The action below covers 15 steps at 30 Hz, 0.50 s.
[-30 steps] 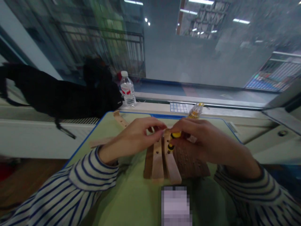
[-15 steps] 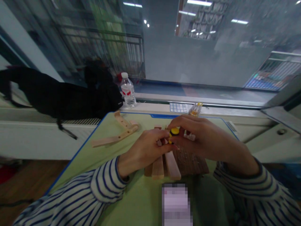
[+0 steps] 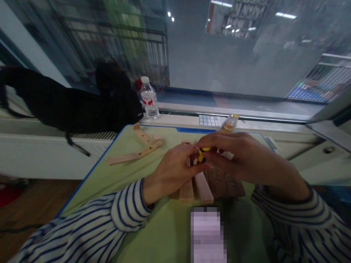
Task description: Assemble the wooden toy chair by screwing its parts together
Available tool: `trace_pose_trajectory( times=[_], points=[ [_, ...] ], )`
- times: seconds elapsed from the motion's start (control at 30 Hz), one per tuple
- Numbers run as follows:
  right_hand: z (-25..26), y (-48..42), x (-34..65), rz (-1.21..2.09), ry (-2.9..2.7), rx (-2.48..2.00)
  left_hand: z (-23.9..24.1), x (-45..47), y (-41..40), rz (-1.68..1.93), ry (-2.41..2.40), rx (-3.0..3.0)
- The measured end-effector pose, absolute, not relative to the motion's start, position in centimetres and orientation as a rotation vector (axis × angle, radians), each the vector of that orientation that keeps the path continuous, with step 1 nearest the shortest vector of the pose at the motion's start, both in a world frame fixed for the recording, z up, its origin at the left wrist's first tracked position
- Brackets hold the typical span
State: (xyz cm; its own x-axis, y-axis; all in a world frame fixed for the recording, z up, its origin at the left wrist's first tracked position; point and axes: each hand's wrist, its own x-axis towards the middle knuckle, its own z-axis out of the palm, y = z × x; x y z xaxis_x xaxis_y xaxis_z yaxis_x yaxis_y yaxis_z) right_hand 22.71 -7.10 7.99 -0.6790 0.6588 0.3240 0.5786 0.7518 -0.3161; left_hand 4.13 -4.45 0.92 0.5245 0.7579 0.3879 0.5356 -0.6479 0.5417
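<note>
My right hand is closed around a small yellow and black screwdriver, held over a stack of wooden slats lying on the green table. My left hand rests on the slats with fingers curled, its fingertips touching the screwdriver's tip; whether it pinches anything small is hidden. A darker brown wooden board lies under my right hand.
A jointed pair of wooden strips lies at the table's back left. A water bottle and a black bag sit on the window ledge. A clear packet with yellow pieces stands behind my right hand.
My left hand has slid down and right along the slats, closer to the screwdriver. My right hand has tilted the screwdriver slightly. The view has shifted a little.
</note>
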Motion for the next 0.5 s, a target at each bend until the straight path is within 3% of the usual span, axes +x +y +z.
trace_pose_trajectory(
  times=[0.5],
  points=[
    [7.75,-7.27,22.69,0.086,-2.498,-1.053,1.02,3.65,-3.78,0.849,0.780,2.419]
  ],
)
